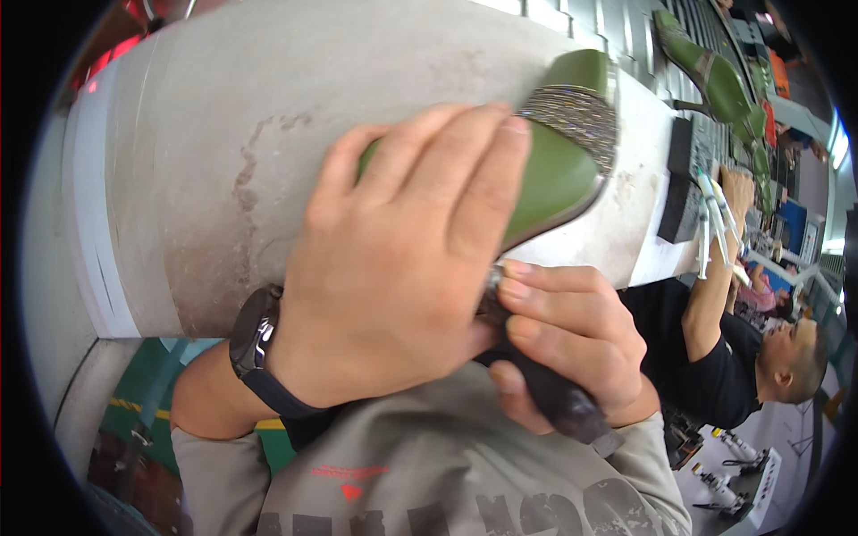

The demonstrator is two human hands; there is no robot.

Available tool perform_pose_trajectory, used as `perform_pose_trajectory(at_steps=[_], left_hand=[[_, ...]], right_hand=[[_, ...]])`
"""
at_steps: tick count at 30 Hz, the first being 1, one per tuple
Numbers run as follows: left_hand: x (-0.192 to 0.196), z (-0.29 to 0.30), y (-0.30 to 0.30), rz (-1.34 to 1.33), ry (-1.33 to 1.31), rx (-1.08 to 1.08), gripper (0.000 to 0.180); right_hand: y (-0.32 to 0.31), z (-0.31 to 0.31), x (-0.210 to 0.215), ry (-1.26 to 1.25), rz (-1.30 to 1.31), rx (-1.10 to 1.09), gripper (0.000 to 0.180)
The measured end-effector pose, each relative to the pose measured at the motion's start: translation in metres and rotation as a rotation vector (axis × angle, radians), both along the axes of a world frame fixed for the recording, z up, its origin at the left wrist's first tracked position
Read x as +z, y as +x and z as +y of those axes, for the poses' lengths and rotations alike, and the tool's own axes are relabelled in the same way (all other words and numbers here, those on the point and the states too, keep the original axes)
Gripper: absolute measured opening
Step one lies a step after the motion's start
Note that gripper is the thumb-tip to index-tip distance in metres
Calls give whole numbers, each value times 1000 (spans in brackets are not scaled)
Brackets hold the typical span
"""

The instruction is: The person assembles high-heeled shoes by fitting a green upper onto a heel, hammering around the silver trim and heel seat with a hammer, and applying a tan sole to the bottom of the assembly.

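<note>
A green shoe (556, 183) with a glittering band (572, 116) across it lies on its side on the pale worktop. My left hand (402, 241), wearing a dark watch (255, 335), is closed over the near part of the shoe, which its fingers partly cover. Close beside it, my right hand (581, 330) wraps round the dark handle of a hand tool (554, 393). A bit of metal shows at the tool's front end, right by the shoe's lower edge. My left hand hides the working tip, so its kind cannot be made out.
The stained pale worktop (197, 179) spreads to the left. More green heeled shoes (715, 80) stand in a row on a roller line at the right. Several white, slender tubes (710, 214) sit by a dark block (681, 179). A co-worker (733, 357) reaches in there.
</note>
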State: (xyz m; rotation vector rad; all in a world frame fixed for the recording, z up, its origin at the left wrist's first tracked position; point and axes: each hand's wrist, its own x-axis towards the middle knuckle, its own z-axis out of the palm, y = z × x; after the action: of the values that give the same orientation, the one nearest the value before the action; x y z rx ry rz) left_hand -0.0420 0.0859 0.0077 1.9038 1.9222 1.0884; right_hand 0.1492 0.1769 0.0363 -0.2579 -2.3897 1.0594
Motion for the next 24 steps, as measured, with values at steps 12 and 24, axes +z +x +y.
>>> perform_pose_trajectory(at_steps=[12, 24], left_hand=[[25, -3, 1, 15, -150, -135, 99], [26, 53, 29, -67, -258, 66, 91]], right_hand=[[51, 22, 12, -691, -63, -297, 30], [15, 77, 33, -708, -76, -281, 30]])
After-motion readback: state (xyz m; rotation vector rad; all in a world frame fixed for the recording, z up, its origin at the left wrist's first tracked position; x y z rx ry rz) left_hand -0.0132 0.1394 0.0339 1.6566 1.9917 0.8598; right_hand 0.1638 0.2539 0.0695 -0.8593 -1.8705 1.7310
